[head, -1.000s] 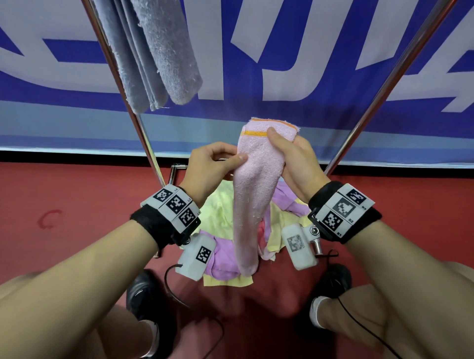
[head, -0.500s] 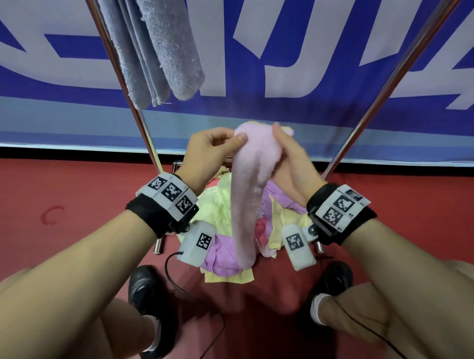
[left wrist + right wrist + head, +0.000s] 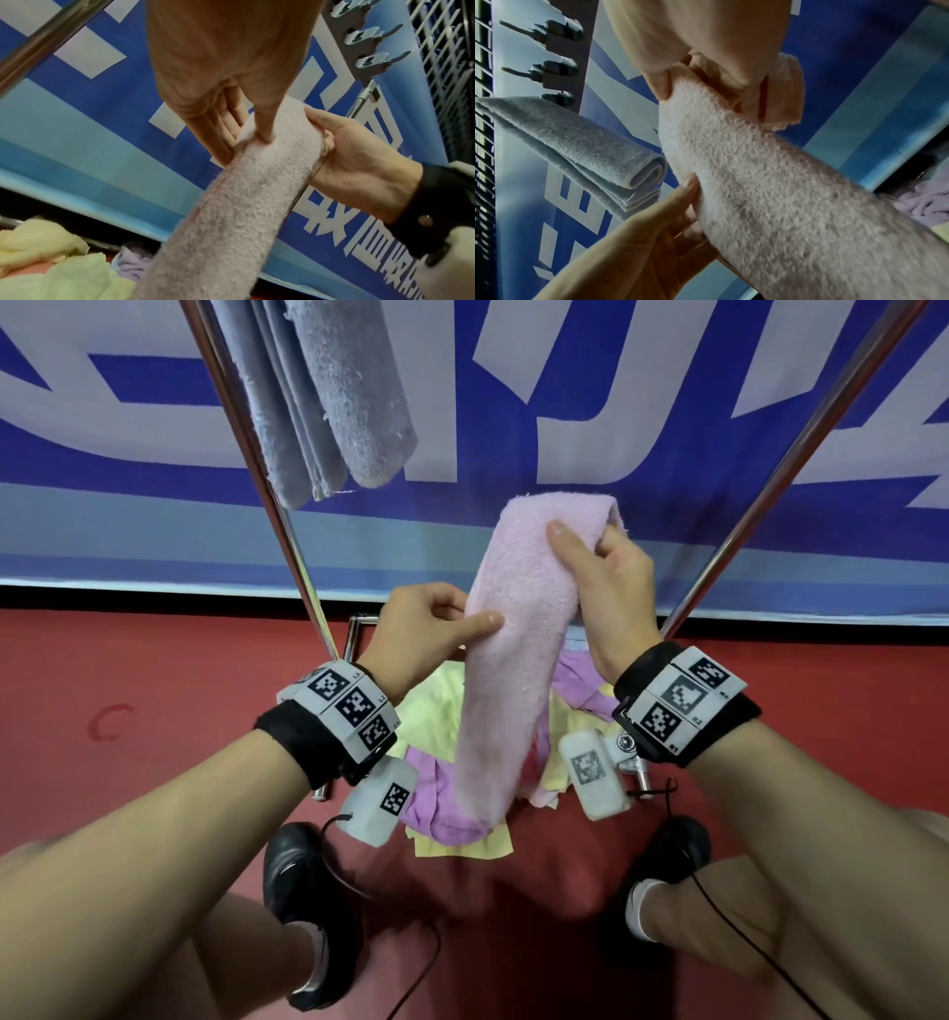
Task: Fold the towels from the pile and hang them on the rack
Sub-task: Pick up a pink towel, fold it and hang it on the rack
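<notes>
A folded pink towel hangs as a long strip between my hands. My right hand grips its doubled-over top, thumb on the front. My left hand pinches its left edge lower down, thumb on the front and fingers behind. A pile of yellow, purple and pink towels lies on the floor below. A folded grey towel hangs from the rack at the upper left. The rack's left pole and right pole slant on either side.
A blue and white banner covers the wall behind the rack. The floor is red. My black shoes stand either side of the pile. Metal hooks on a panel show in the wrist views.
My right hand has lifted the towel's top up and to the right, folding it over. My left hand has slid lower along the left edge.
</notes>
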